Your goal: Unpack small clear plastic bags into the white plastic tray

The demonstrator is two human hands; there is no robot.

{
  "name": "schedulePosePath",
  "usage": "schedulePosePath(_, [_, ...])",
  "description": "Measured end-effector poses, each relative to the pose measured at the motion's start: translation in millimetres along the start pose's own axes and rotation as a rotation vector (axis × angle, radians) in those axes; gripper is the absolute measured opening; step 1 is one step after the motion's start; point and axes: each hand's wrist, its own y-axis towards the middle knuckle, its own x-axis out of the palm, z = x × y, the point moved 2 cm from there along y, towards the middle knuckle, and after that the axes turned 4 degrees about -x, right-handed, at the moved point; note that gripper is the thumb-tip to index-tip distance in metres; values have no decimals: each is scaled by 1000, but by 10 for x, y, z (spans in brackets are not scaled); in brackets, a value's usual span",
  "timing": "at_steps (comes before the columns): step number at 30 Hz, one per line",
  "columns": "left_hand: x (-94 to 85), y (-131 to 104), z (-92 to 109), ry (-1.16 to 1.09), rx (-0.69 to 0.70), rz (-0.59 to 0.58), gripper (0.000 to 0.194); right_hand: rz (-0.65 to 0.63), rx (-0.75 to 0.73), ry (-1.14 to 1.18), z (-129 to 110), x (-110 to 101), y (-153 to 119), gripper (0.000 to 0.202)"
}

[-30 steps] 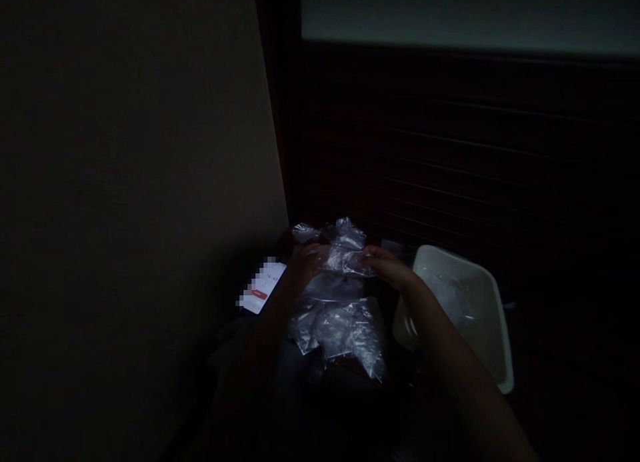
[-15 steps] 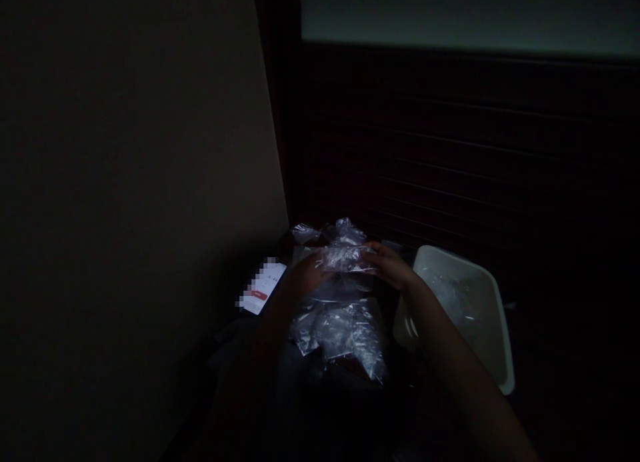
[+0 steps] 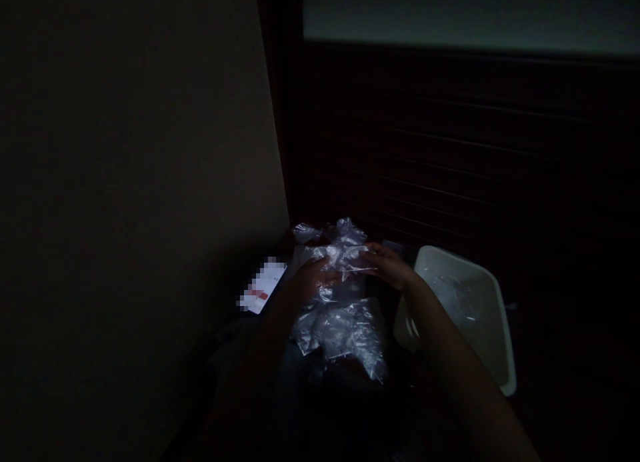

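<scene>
A clear, shiny plastic bag (image 3: 345, 257) is stretched between my two hands, low in the middle of the view. My left hand (image 3: 314, 275) grips its left side, fingers pointing right. At its right side, the fingers of my right hand (image 3: 383, 261) pinch the plastic. Nearer to me lies a heap of crumpled clear bags (image 3: 343, 332). More clear plastic (image 3: 349, 230) sits just behind the hands, with a small crumpled piece (image 3: 306, 233) to its left. Dim light hides the finer details.
A white bin (image 3: 503, 329) with clear plastic inside stands at the right, partly behind my right forearm. A lit phone screen (image 3: 263, 287) lies to the left. A pale wall (image 3: 200, 149) rises at the left, and dark slatted panelling (image 3: 450, 135) stands behind.
My left hand has shifted slightly, and its fingers now show more clearly against the plastic. The held bag looks flatter and more spread. My right hand has barely moved.
</scene>
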Motion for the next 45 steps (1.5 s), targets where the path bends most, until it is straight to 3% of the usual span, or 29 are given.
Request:
schedulePosePath(4, [6, 45, -24, -155, -144, -77, 30, -46, 48, 2, 0, 19, -22, 26])
schedulePosePath(11, [33, -65, 84, -175, -121, -67, 34, -153, 53, -7, -14, 30, -37, 29])
schedulePosePath(18, [15, -52, 78, -172, -129, -124, 30, 9, 63, -35, -8, 0, -2, 17])
schedulePosePath(25, [-34, -30, 80, -162, -38, -18, 23, -26, 71, 8, -12, 40, -12, 17])
schedulePosePath(30, [-63, 11, 91, -233, -69, 4, 19, -84, 48, -30, 16, 42, -3, 19])
schedulePosePath(40, [-39, 26, 49, -68, -135, -25, 26, 45, 72, -53, 39, -23, 35, 12])
schedulePosePath(45, [-79, 55, 31, -71, -46, -16, 27, 19, 93, -34, 39, -6, 26, 14])
